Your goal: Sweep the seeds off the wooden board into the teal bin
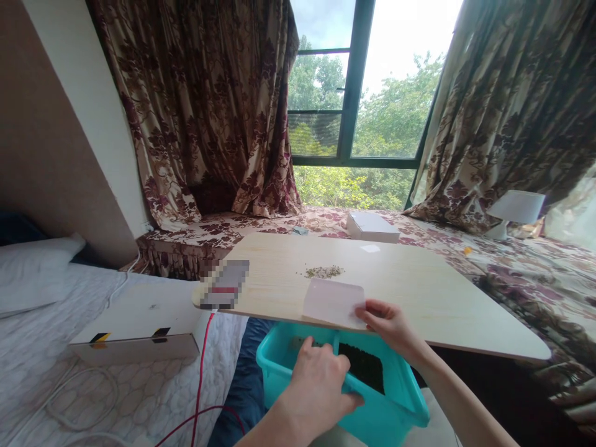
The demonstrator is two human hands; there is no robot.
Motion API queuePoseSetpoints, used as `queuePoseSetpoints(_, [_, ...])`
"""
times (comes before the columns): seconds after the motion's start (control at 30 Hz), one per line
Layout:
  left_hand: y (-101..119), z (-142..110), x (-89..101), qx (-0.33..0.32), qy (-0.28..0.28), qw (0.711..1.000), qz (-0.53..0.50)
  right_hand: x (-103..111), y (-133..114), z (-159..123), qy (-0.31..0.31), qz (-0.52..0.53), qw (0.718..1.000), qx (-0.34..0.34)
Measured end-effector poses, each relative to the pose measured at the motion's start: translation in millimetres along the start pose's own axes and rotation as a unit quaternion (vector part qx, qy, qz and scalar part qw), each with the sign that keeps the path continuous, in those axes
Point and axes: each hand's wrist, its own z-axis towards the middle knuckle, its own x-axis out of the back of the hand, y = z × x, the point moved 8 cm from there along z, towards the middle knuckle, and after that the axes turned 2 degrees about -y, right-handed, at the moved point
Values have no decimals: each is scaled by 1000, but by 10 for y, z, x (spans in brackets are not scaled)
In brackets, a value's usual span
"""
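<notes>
My right hand (pixel 384 320) pinches the right edge of a pale translucent plastic sheet (pixel 330 301) at the table's near edge. Just beyond the sheet lies a small scattered pile of greenish-brown grains (pixel 323 272). My left hand (pixel 321 379) is over a turquoise plastic bin (pixel 414 400), its thumb spread to the right and its fingers apart, reaching toward the left compartment. Its fingertips are partly hidden, and no held object shows. A divider (pixel 336 340) splits the bin. Dark, fine-looking material (pixel 365 365) lies in the right compartment; the left one's contents are mostly covered by my hand.
The light wooden table (pixel 419 292) holds a blurred-out phone-like device (pixel 226 285) with a red cable (pixel 201 372) and a white paper piece (pixel 370 248). A white box (pixel 139 316) rests on the bed at left. Another box (pixel 372 226) and a lamp (pixel 516 208) stand by the window.
</notes>
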Motion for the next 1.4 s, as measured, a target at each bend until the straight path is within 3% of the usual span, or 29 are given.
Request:
queuePoseSetpoints(0.2, [5, 35, 25, 9, -31, 999, -7, 139, 21, 299, 78, -1, 996, 38])
queuePoseSetpoints(0.3, [-2, 67, 27, 17, -62, 998, -6, 78, 1, 397, 82, 0, 996, 45])
queuePoseSetpoints(0.43, [-12, 83, 32, 22, -75, 997, -8, -133, -32, 372, 43, 0, 998, 53])
queuePoseSetpoints(0.57, [-32, 60, 46, 36, -66, 997, -26, -373, -88, 152, -27, -7, 998, 63])
queuePoseSetpoints(0.67, [-42, 46, 52, 45, -59, 996, -38, -438, -152, -19, -71, -26, 995, 70])
queuePoseSetpoints(0.77, [-51, 36, 16, 53, -50, 996, -45, -237, -189, -38, -50, -33, 995, 77])
queuePoseSetpoints(0.9, [-70, 3, -152, 70, -51, 995, -56, 435, -85, 79, 117, 2, 991, 69])
queuePoseSetpoints(1.0, [-86, -30, -314, 76, -64, 993, -58, 760, 78, 109, 180, 3, 983, 39])
queuePoseSetpoints(1.13, [-138, -80, -451, 81, -76, 992, -56, 839, 152, 60, 194, 0, 980, 34])
queuePoseSetpoints(1.4, [-165, -153, -482, 77, -44, 994, -56, 795, 63, -10, 198, -32, 977, 70])
